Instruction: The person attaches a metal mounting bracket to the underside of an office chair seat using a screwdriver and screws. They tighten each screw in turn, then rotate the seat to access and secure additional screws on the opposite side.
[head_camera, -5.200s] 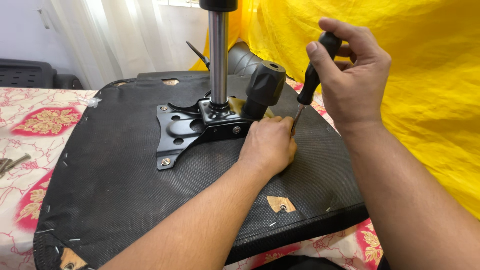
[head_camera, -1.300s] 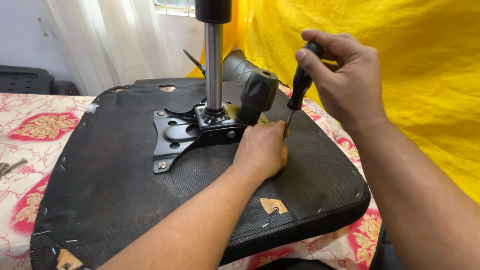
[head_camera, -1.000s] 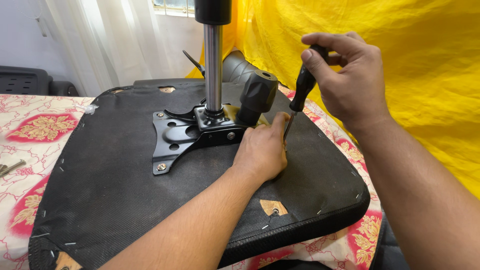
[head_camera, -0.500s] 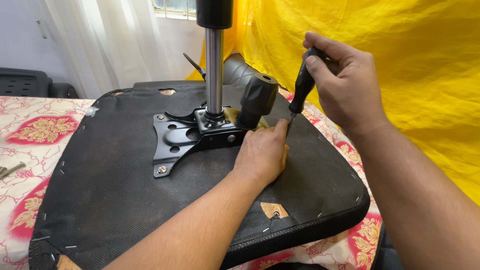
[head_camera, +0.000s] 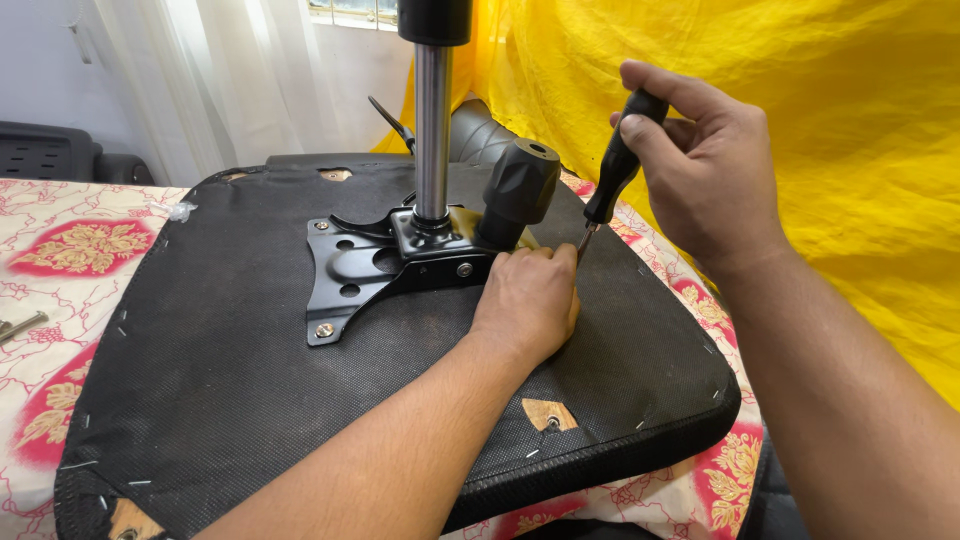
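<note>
— Two hands, near first: our left hand (head_camera: 528, 300) lies flat, fingers together, on the upturned seat base (head_camera: 230, 380), just beside the metal plate (head_camera: 350, 280).

— Beyond it, our right hand (head_camera: 700, 165) grips the screwdriver (head_camera: 612, 170). We'd keep its tip square and press straight down, so it doesn't slip toward our fingers.

Single head-worn view, angled downward and forward from just above the forearms. Very near: left hand (head_camera: 528, 300) and right hand (head_camera: 705, 165) filling the centre and right. Upturned chair seat (head_camera: 200, 380) spanning most of the frame, metal column (head_camera: 432, 130) cut off at the top edge. Yellow cloth (head_camera: 850, 150) close behind on the right, white curtain (head_camera: 230, 80) beyond on the left.
</note>
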